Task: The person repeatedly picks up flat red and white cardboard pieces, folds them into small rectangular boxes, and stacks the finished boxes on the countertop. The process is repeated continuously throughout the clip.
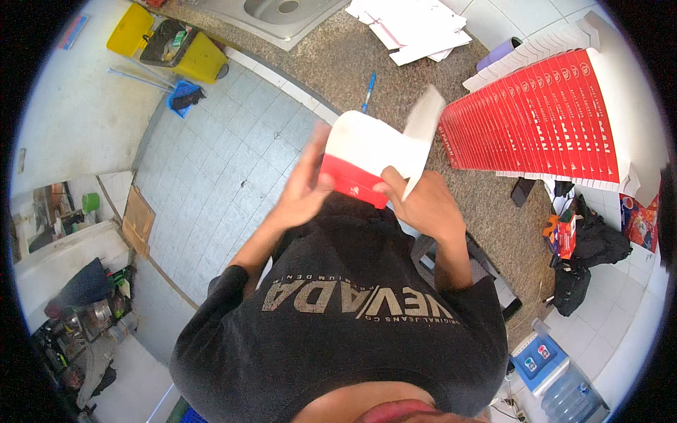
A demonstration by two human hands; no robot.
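Smooth cardboard box (368, 146) (matt inside)

Open air lies over the floor (218, 151) left of the left hand (303, 185). The red stack (536, 120) blocks the way to the right beyond the right hand (428, 204). Past the box (363, 144), counter (321, 74) stretches around a pen (369, 90) toward white pieces (416, 28).

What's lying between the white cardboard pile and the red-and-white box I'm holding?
In the head view, a blue pen lies on the countertop between the white cardboard pile and the box.
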